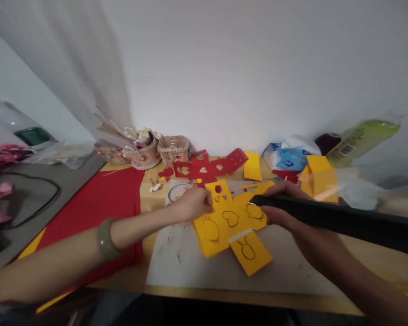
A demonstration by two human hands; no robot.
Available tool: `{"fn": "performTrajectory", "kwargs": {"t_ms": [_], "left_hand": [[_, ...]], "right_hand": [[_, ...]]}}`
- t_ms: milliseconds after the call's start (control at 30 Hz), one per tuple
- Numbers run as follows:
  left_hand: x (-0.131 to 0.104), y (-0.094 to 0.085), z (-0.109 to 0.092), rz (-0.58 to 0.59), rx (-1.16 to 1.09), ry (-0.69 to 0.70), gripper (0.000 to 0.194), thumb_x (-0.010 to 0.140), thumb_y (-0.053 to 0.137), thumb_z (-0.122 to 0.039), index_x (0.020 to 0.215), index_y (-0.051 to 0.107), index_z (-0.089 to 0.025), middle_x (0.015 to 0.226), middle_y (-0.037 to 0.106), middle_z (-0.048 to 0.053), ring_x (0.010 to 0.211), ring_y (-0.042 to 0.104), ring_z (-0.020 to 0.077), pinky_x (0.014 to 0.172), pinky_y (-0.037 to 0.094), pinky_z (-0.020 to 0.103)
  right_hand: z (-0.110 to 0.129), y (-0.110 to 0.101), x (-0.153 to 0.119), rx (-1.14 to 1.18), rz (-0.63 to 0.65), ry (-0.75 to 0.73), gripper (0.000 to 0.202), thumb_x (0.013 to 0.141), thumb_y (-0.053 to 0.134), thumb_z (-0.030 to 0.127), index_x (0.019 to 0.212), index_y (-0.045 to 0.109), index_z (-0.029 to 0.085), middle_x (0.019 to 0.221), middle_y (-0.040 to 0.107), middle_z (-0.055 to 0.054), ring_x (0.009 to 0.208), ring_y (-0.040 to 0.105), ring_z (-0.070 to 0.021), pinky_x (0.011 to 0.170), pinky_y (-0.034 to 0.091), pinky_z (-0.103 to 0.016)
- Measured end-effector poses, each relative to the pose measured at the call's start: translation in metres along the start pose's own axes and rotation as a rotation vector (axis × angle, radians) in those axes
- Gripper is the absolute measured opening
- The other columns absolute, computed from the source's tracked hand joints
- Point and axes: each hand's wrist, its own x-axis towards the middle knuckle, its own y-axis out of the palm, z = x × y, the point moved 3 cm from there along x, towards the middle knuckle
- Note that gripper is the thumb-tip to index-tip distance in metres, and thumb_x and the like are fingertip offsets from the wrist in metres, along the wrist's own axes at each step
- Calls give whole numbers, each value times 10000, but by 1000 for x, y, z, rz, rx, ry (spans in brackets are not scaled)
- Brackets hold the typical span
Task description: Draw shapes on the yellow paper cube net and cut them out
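Observation:
My left hand is closed at the upper left edge of a yellow sheet bearing drawn outlines, one a heart, and some cut holes. My right hand is wrapped round a long black tool, whose thin metallic tip lies over a drawn shape at the sheet's right part. Overlapping the sheet's lower edge is a smaller yellow piece with a rabbit-like outline. These papers rest on a pale mat.
Behind are red cut-out strips, small woven baskets, a blue tissue pack and a green bottle. Large red sheets lie left, beside a black cable. A round clear dish sits behind my left hand.

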Motion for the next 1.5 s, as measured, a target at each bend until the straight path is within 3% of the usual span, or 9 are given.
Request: {"fn": "performTrajectory", "kwargs": {"t_ms": [100, 200, 367, 533, 733, 933, 1067, 1400, 1500], "left_hand": [[-13, 14, -5, -87, 6, -24, 229, 952, 586, -329, 1072, 603, -134, 1026, 623, 59, 876, 629, 179, 777, 549, 361], [-23, 16, -8, -227, 57, -19, 243, 924, 623, -334, 1049, 610, -126, 1090, 608, 84, 1010, 601, 235, 808, 540, 395], [-25, 18, -4, -323, 132, 116, 300, 897, 657, -349, 1081, 629, -113, 1162, 623, 92, 1120, 563, 259, 886, 518, 370], [-14, 30, 4, -365, 221, 245, 484, 885, 649, -462, 1196, 605, -93, 1269, 614, 99, 1138, 588, 217, 953, 480, 315], [-9, 41, 10, -475, 364, 286, 692, 886, 532, -623, 1260, 573, -42, 1303, 583, 148, 1220, 546, 251, 1105, 334, 399], [-14, 46, 4, -573, 478, 267, 622, 925, 518, -578, 1227, 613, -42, 1275, 596, 154, 1185, 576, 249, 1030, 413, 352], [-17, 47, -2, -600, 540, 242, 584, 938, 517, -545, 1212, 630, -41, 1280, 582, 173, 1201, 566, 259, 1012, 427, 338], [-19, 45, -3, -576, 614, 233, 566, 971, 441, -533, 1234, 625, -66, 1298, 574, 155, 1214, 557, 245, 1023, 430, 325], [-19, 46, -3, -572, 617, 236, 579, 982, 416, -528, 1244, 615, -52, 1303, 568, 163, 1215, 557, 247, 1022, 433, 326]], "right_hand": [[-8, 29, 11, -26, 164, -74, 110, 833, 605, 323, 905, 561, 252, 893, 607, -3, 839, 594, -192, 690, 495, -297], [-19, 50, 22, -27, 288, -167, 72, 834, 567, 281, 889, 541, 242, 858, 588, 4, 833, 582, -187, 749, 482, -313], [-33, 67, 36, -56, 342, -167, 59, 805, 564, 259, 853, 548, 230, 812, 586, 3, 754, 561, -175, 686, 465, -296], [-39, 75, 43, -87, 365, -133, 109, 762, 555, 296, 851, 565, 233, 758, 613, -2, 668, 560, -174, 581, 454, -278], [-54, 83, 43, -140, 310, -102, 43, 738, 557, 258, 777, 555, 243, 617, 607, 27, 505, 539, -134, 468, 410, -235], [-68, 87, 36, -176, 316, -163, 42, 766, 550, 228, 794, 551, 259, 476, 538, 88, 319, 462, -92, 370, 379, -213], [-67, 87, 34, -210, 322, -186, 97, 766, 553, 193, 831, 569, 264, 549, 617, 79, 332, 511, -84, 362, 393, -196], [-73, 86, 37, -281, 383, -328, 144, 776, 572, 185, 888, 566, 276, 475, 564, 101, 298, 492, -107, 387, 431, -238], [-72, 86, 37, -324, 363, -372, 153, 764, 562, 178, 878, 566, 280, 549, 622, 71, 397, 576, -130, 439, 462, -248]]}}
